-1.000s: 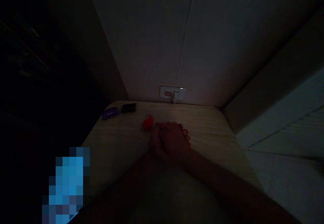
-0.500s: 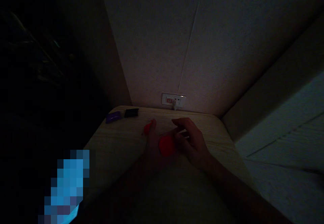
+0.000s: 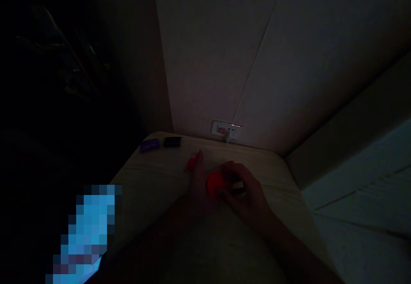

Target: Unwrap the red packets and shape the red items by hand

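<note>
A soft-looking bright red lump, rounded and perhaps clay, rests in the palm of my left hand, whose thumb points up and away. My right hand curls over the lump from the right, thumb and fingertips at its edge. Just beyond my left thumb is a smaller red piece, partly covered by that thumb. Dim light blurs the fingers, and the lump's underside is hidden.
A purple packet and a black packet lie at the far left of the wooden table. Behind the table is a wall with a plugged-in socket. A pixelated blue glow is at lower left.
My right thumb and fingers have closed in on the red lump, which looks rounder now. The whole view has shifted slightly, moving the packets and socket to the right.
</note>
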The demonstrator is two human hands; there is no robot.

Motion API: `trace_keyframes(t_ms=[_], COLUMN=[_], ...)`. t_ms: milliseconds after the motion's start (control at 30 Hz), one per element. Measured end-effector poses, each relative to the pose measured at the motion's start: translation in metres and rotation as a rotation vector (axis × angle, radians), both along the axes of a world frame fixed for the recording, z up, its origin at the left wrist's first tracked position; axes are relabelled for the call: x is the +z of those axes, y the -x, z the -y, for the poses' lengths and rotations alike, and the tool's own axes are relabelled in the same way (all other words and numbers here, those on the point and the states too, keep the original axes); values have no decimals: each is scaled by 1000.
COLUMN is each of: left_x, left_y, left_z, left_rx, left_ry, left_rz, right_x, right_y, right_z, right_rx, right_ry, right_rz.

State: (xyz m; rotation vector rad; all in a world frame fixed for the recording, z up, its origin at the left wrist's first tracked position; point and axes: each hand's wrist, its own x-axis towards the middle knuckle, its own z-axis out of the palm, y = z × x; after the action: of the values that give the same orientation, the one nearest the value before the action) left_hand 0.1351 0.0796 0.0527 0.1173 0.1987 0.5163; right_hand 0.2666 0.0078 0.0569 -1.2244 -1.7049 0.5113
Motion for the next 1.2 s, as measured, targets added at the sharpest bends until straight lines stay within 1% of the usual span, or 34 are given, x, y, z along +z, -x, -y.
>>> trace_keyframes(t_ms=[167,300,367,533,600,733,867,933,1000,1067,1133,1200], left_x=[6,3,1,-1,1,9,10,6,2,-1,-1,0], left_y=[-2,-1,-1,0,-1,-5,-10,-12,-13,-11,-8,-5], left_z=[4,4,3,-1,-1,3,5,5,6,8,11,14], left_rx=[10,37,39,70,114,245,367,469,630,771,823,822], left_ry=[19,-11,-29,-143,-167,-163,-182,-214,-298,-477,-700,-857], left_rz=[-65,-141,-173,-162,-188,-294,-392,-479,-638,-813,-916,-969], right_x=[0,0,-1,-4,-3,2,6,6,6,4,1,-2], right_y=[-3,-4,-4,-4,-6,-6,-3,-3,-3,-2,-1,0], right_z=[1,2,2,0,-2,-2,0,1,1,0,0,1], right_rx=[67,107,79,-73,-138,-256,-278,-276,-263,-237,-204,-177], right_ry=[-3,-1,22,119,140,209,282,302,306,314,329,359], right_rz=[73,17,-50,-276,-342,-433,-491,-510,-541,-587,-642,-694])
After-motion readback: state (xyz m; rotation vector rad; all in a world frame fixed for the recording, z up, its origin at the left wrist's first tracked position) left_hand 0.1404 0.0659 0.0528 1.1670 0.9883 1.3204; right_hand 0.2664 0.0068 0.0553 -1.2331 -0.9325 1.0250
